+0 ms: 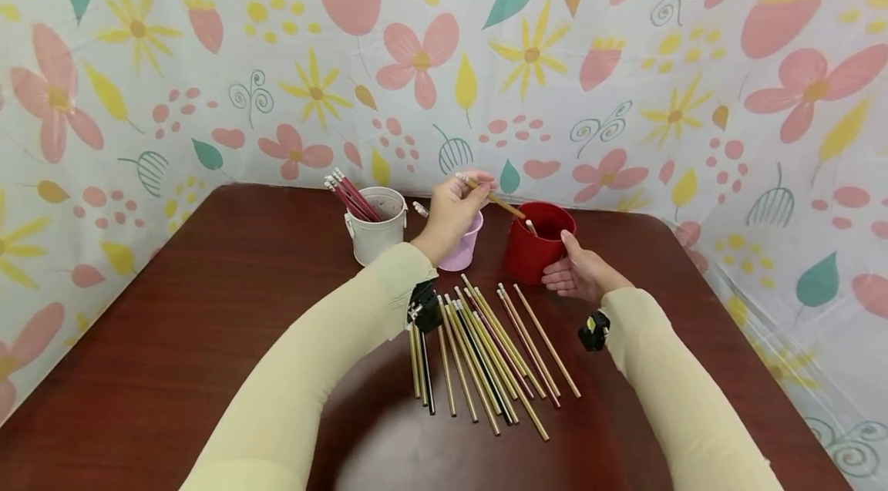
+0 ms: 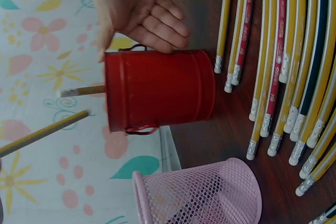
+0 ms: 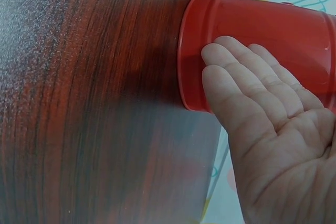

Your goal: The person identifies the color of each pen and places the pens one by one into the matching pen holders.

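Note:
My left hand [image 1: 454,206] pinches a yellow pencil [image 1: 505,204] near its eraser end, its other end slanting down toward the mouth of a red bucket [image 1: 530,256]. In the left wrist view that yellow pencil [image 2: 47,132] has its tip just outside the bucket's rim. Another yellow pencil [image 2: 84,91] stands in the red bucket, eraser end out. My right hand [image 1: 583,271] is beside the bucket's right side, palm turned to it. In the right wrist view its fingers [image 3: 257,74] lie nearly straight along the red wall; whether they touch it I cannot tell.
A white bucket [image 1: 378,243] holds several dark red pencils [image 1: 354,198]. Between the buckets stands a lilac mesh cup [image 1: 459,253] with at least one dark pencil inside. Several yellow, red and black pencils [image 1: 486,352] lie spread on the brown table [image 1: 277,306]. A floral cloth [image 1: 430,5] hangs behind.

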A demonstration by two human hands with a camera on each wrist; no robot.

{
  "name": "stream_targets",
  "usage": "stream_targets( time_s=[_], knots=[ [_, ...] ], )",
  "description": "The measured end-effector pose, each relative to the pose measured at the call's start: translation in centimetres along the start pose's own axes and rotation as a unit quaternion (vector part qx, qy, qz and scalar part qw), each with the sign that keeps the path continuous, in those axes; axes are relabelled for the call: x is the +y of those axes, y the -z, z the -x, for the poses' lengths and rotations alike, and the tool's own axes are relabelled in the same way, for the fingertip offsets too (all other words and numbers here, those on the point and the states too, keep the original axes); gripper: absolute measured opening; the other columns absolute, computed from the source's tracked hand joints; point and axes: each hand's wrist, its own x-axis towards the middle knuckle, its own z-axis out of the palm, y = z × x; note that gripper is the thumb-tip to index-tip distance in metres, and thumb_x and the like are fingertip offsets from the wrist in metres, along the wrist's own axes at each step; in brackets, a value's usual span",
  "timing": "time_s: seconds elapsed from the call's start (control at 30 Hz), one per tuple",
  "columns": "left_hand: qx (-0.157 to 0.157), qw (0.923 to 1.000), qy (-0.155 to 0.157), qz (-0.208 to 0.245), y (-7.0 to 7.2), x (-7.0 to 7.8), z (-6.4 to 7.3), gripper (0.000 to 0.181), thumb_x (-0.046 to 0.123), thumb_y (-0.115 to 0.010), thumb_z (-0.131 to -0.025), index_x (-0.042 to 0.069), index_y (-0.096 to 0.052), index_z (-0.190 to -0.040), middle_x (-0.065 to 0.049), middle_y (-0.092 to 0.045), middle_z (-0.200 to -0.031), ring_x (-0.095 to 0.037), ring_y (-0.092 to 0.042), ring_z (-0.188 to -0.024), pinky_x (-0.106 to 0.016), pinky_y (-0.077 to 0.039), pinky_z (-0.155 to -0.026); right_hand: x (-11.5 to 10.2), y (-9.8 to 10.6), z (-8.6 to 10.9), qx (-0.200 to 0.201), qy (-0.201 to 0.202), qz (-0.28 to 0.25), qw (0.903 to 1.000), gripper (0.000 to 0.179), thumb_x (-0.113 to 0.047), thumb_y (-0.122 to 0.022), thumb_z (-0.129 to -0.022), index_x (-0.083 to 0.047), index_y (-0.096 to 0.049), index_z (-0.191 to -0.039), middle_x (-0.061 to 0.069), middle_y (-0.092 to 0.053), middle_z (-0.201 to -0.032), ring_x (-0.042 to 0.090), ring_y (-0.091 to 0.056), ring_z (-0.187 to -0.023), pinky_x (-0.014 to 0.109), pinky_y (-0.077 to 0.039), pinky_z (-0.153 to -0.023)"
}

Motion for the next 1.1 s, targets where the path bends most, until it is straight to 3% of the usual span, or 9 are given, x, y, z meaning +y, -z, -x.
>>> stream_targets(
  time_s=[0.17, 0.3, 0.43, 0.63, 0.87, 0.93, 1.0, 1.1],
  knots=[
    [-0.041, 0.999, 0.008, 0.016, -0.8, -0.8, -0.5, 0.022, -0.011, -0.048, -0.095, -0.017, -0.055, -0.115, -0.032, -0.059, -0.117, -0.032, -0.058, -0.111, -0.026, -0.046, -0.094, -0.1, 0.1, 0.1, 0.001, 0.007, 0.011, 0.9999, 0.088, -0.06, -0.015, -0.098, 0.019, -0.042, -0.127, 0.012, -0.069, -0.1, 0.022, -0.067, -0.092, 0.041, -0.046, -0.096],
    [-0.082, 0.9956, 0.03, -0.036, -1.1, -1.2, -1.0, 0.025, -0.007, -0.047, -0.096, -0.013, -0.055, -0.119, -0.026, -0.059, -0.122, -0.029, -0.057, -0.116, -0.023, -0.044, -0.096, -0.2, 0.1, 0.1, 0.007, 0.006, 0.009, 0.9999, 0.088, -0.06, -0.016, -0.098, 0.018, -0.042, -0.127, 0.013, -0.069, -0.102, 0.023, -0.067, -0.092, 0.041, -0.045, -0.097],
    [-0.116, 0.987, 0.054, -0.098, -1.4, -1.4, -1.4, 0.028, -0.003, -0.047, -0.098, -0.008, -0.056, -0.124, -0.02, -0.059, -0.126, -0.025, -0.056, -0.119, -0.022, -0.042, -0.097, -0.2, 0.2, -0.1, 0.01, 0.002, 0.009, 0.9999, 0.088, -0.06, -0.016, -0.098, 0.018, -0.044, -0.125, 0.01, -0.07, -0.096, 0.022, -0.067, -0.091, 0.039, -0.047, -0.094],
    [-0.135, 0.9575, 0.069, -0.245, -1.7, -1.8, -2.7, 0.031, 0.009, -0.047, -0.101, 0.001, -0.058, -0.128, -0.01, -0.058, -0.131, -0.019, -0.05, -0.124, -0.023, -0.041, -0.099, 0.0, 0.0, -0.1, 0.01, 0.0, 0.012, 0.9999, 0.087, -0.059, -0.015, -0.098, 0.018, -0.045, -0.125, 0.009, -0.07, -0.096, 0.022, -0.067, -0.091, 0.038, -0.048, -0.093],
    [-0.134, 0.9313, 0.082, -0.329, -2.2, -1.8, -2.9, 0.032, 0.016, -0.048, -0.101, 0.002, -0.06, -0.128, -0.009, -0.058, -0.131, -0.018, -0.049, -0.125, -0.023, -0.041, -0.097, 0.2, 0.1, -0.1, 0.008, 0.003, 0.018, 0.9998, 0.091, -0.063, -0.014, -0.097, 0.018, -0.045, -0.125, 0.01, -0.07, -0.097, 0.02, -0.067, -0.089, 0.038, -0.048, -0.092],
    [-0.127, 0.9234, 0.08, -0.353, -2.3, -1.9, -2.7, 0.03, 0.017, -0.051, -0.1, 0.003, -0.064, -0.123, -0.007, -0.062, -0.127, -0.015, -0.054, -0.118, -0.017, -0.043, -0.087, 0.3, 0.0, 0.0, 0.007, 0.001, 0.018, 0.9998, 0.091, -0.063, -0.014, -0.096, 0.018, -0.045, -0.125, 0.01, -0.069, -0.099, 0.02, -0.067, -0.09, 0.038, -0.048, -0.092],
    [-0.118, 0.9134, 0.082, -0.381, -2.4, -2.1, -2.4, 0.025, 0.021, -0.054, -0.099, 0.004, -0.071, -0.103, -0.005, -0.07, -0.102, -0.011, -0.061, -0.093, -0.016, -0.042, -0.069, 0.3, -0.1, 0.0, 0.009, 0.0, 0.016, 0.9998, 0.09, -0.063, -0.015, -0.097, 0.017, -0.045, -0.125, 0.01, -0.069, -0.099, 0.021, -0.067, -0.091, 0.039, -0.047, -0.094],
    [-0.102, 0.9017, 0.082, -0.412, -2.5, -2.5, -2.2, 0.033, 0.026, -0.058, -0.097, 0.008, -0.061, -0.069, 0.001, -0.055, -0.063, -0.01, -0.045, -0.059, -0.019, -0.031, -0.051, 0.3, -0.2, 0.0, 0.014, -0.001, 0.013, 0.9998, 0.089, -0.062, -0.015, -0.097, 0.017, -0.045, -0.126, 0.011, -0.069, -0.101, 0.023, -0.066, -0.093, 0.042, -0.044, -0.098]
  ],
)
